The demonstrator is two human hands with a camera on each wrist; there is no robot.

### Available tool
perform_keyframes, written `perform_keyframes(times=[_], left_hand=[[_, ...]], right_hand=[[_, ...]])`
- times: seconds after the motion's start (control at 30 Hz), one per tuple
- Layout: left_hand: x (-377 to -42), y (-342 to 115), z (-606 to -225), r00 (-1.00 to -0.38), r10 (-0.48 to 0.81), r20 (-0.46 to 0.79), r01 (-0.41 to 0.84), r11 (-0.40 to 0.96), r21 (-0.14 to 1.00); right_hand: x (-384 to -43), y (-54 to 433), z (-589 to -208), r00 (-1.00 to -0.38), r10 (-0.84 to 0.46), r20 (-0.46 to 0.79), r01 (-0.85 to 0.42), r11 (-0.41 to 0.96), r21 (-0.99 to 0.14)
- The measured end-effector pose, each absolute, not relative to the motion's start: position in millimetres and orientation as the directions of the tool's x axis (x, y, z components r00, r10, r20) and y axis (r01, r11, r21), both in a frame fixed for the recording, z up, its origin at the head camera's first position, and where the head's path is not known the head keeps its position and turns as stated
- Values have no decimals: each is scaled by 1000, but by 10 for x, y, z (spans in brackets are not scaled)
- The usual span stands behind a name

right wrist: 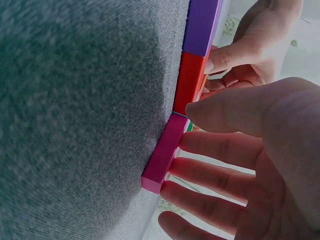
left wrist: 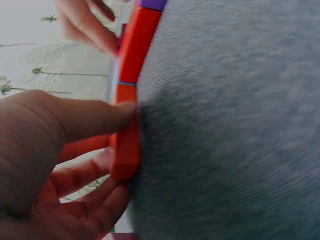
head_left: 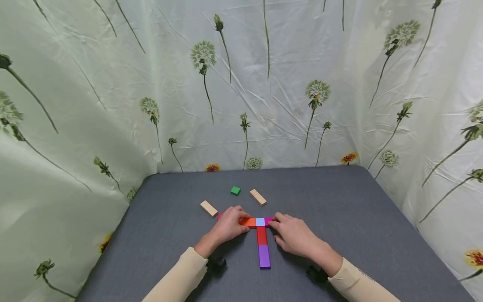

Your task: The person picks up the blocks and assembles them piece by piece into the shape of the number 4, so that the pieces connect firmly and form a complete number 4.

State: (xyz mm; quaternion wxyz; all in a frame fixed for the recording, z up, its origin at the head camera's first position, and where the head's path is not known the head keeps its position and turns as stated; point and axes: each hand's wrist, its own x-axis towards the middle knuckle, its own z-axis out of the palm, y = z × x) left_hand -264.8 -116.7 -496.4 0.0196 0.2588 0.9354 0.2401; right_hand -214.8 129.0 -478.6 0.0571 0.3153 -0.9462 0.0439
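Note:
On the grey table, flat coloured blocks lie in a T shape in the head view. My left hand pinches an orange block, thumb on its near side and fingers on the far side. A light blue block sits at the junction. To its right, my right hand holds a magenta block, fingertips along the far side and thumb by its inner end. The stem is a red block with a purple block below it. Another magenta piece shows partly behind my left hand.
A small green block and a plain wooden block lie behind the T. Another wooden block is just left of my left hand. A white curtain printed with flowers hangs around the back and sides of the table.

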Motion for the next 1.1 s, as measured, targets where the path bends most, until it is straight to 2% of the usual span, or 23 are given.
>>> perform_keyframes(times=[0.3,0.5,0.9,1.1], left_hand=[[-2809,-1255,-4782,-891,438,118,417,688,594],[-2934,-1179,-4785,-915,378,137,374,675,636],[-3246,-946,-4811,-942,319,108,314,716,624],[-3348,-813,-4803,-939,339,53,299,733,611]], right_hand=[[-2163,1305,-4797,-787,-602,133,-611,790,-41],[-2155,1304,-4789,-790,-601,124,-610,791,-54],[-2148,1291,-4780,-786,-606,120,-615,786,-60],[-2146,1303,-4778,-778,-612,139,-623,781,-47]])
